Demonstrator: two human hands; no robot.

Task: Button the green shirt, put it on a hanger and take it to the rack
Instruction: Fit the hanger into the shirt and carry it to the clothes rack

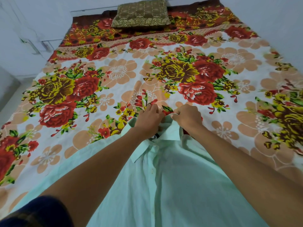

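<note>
A pale mint-green shirt [172,185] lies flat on the bed, front up, its collar pointing away from me. The button placket runs down the middle and looks closed below the collar. My left hand [150,119] grips the left side of the collar, fingers curled into the fabric. My right hand [187,116] pinches the right side of the collar and lifts its edge slightly. A dark label shows inside the neck opening between my hands. No hanger is in view.
The bed carries a floral sheet [114,71] in red, yellow and peach. A brown patterned pillow [141,13] lies at the far end. White walls surround the bed, and a strip of floor [9,95] shows on the left.
</note>
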